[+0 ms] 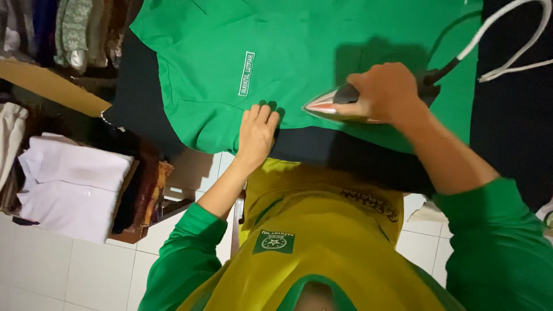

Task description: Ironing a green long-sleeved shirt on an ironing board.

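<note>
A bright green shirt (288, 52) with a small white label patch lies spread on a dark ironing surface (132, 98). My right hand (383, 92) grips the handle of a clothes iron (322, 106), whose silver tip points left and rests on the shirt near its lower edge. A white cord (507, 34) runs from the iron's rear toward the upper right. My left hand (256, 132) lies flat with fingers together on the shirt's lower edge, just left of the iron's tip.
A folded pale lilac shirt (72, 184) sits on a stack at the left, over a white tiled floor (57, 270). Hanging clothes (69, 29) fill the upper left. A brown board (52, 86) slants below them. Dark cloth (512, 115) covers the right side.
</note>
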